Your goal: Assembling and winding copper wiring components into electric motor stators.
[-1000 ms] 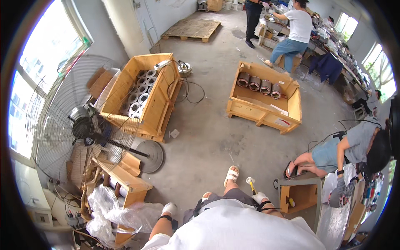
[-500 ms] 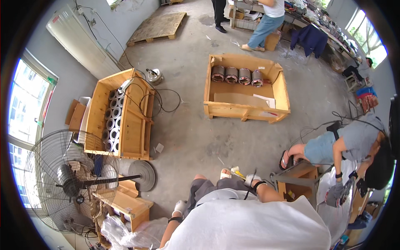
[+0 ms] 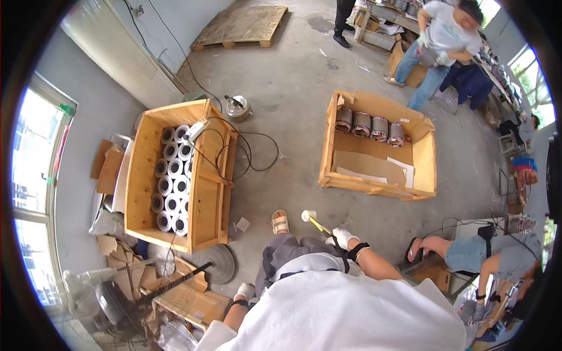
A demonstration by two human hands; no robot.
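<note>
A white glove covers my right hand [image 3: 344,237], which is closed around the handle of a mallet [image 3: 316,224] with a pale head and a yellow shaft. The mallet points forward and left, above the concrete floor. My left hand [image 3: 246,291], also gloved in white, hangs low by my left side; its fingers are hidden from above. Ahead and left of me stands a wooden crate [image 3: 202,213] packed with several ring-shaped metal cores [image 3: 173,168]. Ahead and right, another wooden crate [image 3: 380,188] holds a row of dark wound stators [image 3: 362,124] along its far side.
A fan base [image 3: 218,264] and cartons stand close on my left. Cables [image 3: 252,153] loop over the left crate onto the floor, near a metal canister [image 3: 237,109]. A co-worker [image 3: 497,257] sits at right; another [image 3: 448,35] stands behind the right crate. A pallet [image 3: 240,28] lies far left.
My view has shifted, so both crates sit further right in it. My right hand has swung the mallet forward. The co-worker at the back has turned and holds a dark part.
</note>
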